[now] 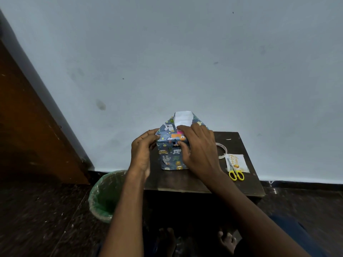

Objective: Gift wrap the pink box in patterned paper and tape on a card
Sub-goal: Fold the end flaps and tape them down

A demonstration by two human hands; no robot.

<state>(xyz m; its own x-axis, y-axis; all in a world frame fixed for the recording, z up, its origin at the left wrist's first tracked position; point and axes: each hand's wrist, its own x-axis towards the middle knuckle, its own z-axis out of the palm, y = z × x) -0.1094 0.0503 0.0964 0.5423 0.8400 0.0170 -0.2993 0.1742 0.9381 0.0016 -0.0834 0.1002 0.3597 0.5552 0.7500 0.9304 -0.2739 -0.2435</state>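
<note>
The box (pixel 171 154) stands upright on a small dark wooden table (pixel 239 186), covered in blue-grey paper with cartoon animals. A sliver of the pink box (pixel 179 132) shows at its top. Behind it a paper flap (pixel 182 118) sticks up, white side toward me. My left hand (pixel 143 151) grips the box's upper left corner and side. My right hand (pixel 199 151) presses the folded paper down on the top right, fingers flat on it. A roll of clear tape (pixel 222 151), a white card (pixel 238 162) and yellow-handled scissors (pixel 235 172) lie on the table's right part.
A bin lined with a green bag (pixel 104 199) stands on the dark floor left of the table. A pale wall rises right behind the table. A brown wooden door (pixel 33 127) is at the far left. My feet show under the table.
</note>
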